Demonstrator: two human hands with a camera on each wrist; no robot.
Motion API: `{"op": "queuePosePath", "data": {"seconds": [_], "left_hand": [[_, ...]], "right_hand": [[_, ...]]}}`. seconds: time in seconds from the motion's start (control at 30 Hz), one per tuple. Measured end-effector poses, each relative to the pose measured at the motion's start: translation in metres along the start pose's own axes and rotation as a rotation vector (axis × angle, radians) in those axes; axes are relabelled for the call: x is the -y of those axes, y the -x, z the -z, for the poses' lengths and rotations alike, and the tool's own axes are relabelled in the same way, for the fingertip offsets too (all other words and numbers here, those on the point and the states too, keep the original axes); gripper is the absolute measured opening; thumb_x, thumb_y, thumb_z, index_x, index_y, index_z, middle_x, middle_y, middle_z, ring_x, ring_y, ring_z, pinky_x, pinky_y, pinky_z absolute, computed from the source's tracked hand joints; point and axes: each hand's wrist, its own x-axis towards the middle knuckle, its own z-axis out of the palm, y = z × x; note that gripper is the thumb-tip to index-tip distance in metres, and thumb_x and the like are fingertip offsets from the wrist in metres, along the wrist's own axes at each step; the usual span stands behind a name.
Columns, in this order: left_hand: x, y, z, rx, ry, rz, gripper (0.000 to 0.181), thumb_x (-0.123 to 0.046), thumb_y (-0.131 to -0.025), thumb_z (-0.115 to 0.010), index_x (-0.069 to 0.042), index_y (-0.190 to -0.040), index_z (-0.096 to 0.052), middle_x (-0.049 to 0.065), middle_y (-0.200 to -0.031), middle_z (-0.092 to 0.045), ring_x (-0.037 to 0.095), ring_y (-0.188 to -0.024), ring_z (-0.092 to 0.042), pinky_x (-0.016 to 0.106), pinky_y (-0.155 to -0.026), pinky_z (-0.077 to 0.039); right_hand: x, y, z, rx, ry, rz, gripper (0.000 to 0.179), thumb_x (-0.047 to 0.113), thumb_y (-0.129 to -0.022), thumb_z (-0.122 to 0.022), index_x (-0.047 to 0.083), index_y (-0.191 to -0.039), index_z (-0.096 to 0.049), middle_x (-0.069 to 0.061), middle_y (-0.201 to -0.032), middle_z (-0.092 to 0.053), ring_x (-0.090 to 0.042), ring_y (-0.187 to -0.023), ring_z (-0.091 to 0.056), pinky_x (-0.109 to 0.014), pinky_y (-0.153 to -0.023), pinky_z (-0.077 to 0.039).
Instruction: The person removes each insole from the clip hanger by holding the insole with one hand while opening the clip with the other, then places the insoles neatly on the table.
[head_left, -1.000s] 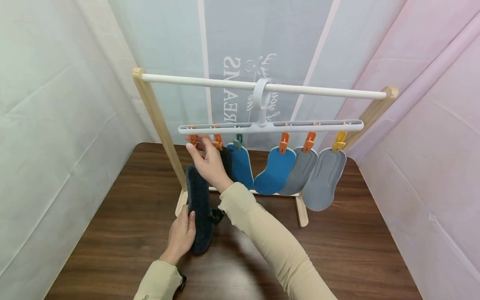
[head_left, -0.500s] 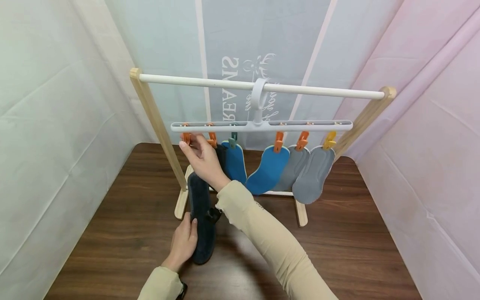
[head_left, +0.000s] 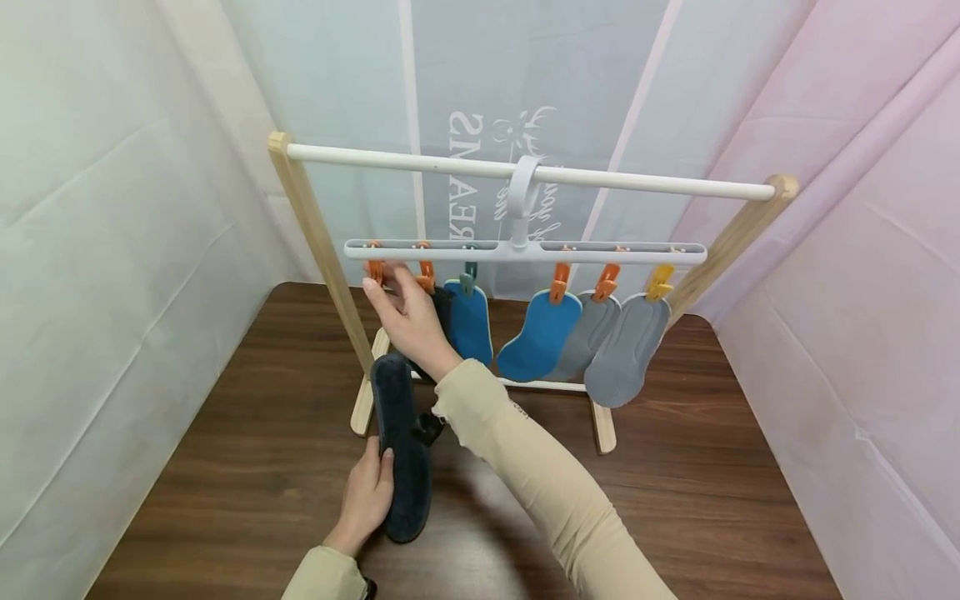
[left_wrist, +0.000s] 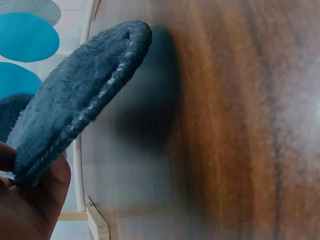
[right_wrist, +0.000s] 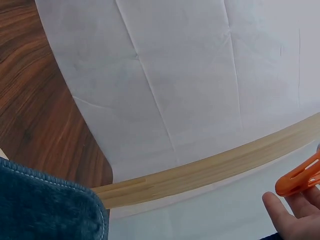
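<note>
A dark blue, fuzzy insole stands tilted upright in front of the rack's left side. My left hand grips it along its lower left edge; the left wrist view shows fingers and thumb on either side of the insole. Higher up, my right hand pinches the leftmost orange clip on the white hanger. In the right wrist view that orange clip lies at the fingers, partly cut off by the frame. The insole's top end is below the clip and apart from it.
Clips hold another dark insole, mostly behind my right hand, plus blue insoles and grey insoles further right. The hanger hooks over a white rod between wooden posts. The rack stands on a brown wooden table.
My left hand has lowered the dark insole, its top end dropping away from the clip. The hanger has shifted slightly left with its clipped insoles. My right hand has stayed at the leftmost clip.
</note>
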Motion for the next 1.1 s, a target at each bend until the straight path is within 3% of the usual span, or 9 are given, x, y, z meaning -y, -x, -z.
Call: {"op": "queuePosePath", "data": {"seconds": [0.47,0.83,1.1], "left_hand": [[0.0,0.001,0.0,0.011,0.013,0.03,0.011,-0.005,-0.099,-0.045,0.002,-0.105,-0.051,0.009,-0.077,-0.058,0.021,-0.071,-0.055,0.033,-0.062,-0.043],[-0.002,0.0,-0.001,0.082,0.036,0.055,0.011,-0.007,-0.101,-0.043,0.002,-0.103,-0.05,0.005,-0.07,-0.048,0.016,-0.064,-0.046,0.027,-0.058,-0.038],[0.0,0.002,-0.005,0.122,0.004,0.066,0.01,-0.006,-0.099,-0.046,0.001,-0.103,-0.052,0.009,-0.08,-0.059,0.021,-0.074,-0.059,0.033,-0.063,-0.045]], "right_hand": [[-0.006,0.008,0.002,0.075,0.057,-0.054,0.054,0.027,-0.104,-0.04,0.023,-0.154,-0.018,-0.009,-0.15,-0.038,-0.02,-0.136,-0.041,-0.02,-0.106,-0.037],[0.016,0.024,0.012,0.12,0.029,-0.054,0.05,0.014,-0.105,-0.036,0.005,-0.152,-0.021,-0.018,-0.149,-0.039,-0.029,-0.137,-0.039,-0.023,-0.111,-0.033],[0.005,0.036,0.017,0.101,-0.053,-0.023,0.045,0.01,-0.105,-0.035,-0.001,-0.148,-0.028,-0.023,-0.144,-0.042,-0.033,-0.135,-0.04,-0.031,-0.11,-0.038]]}}
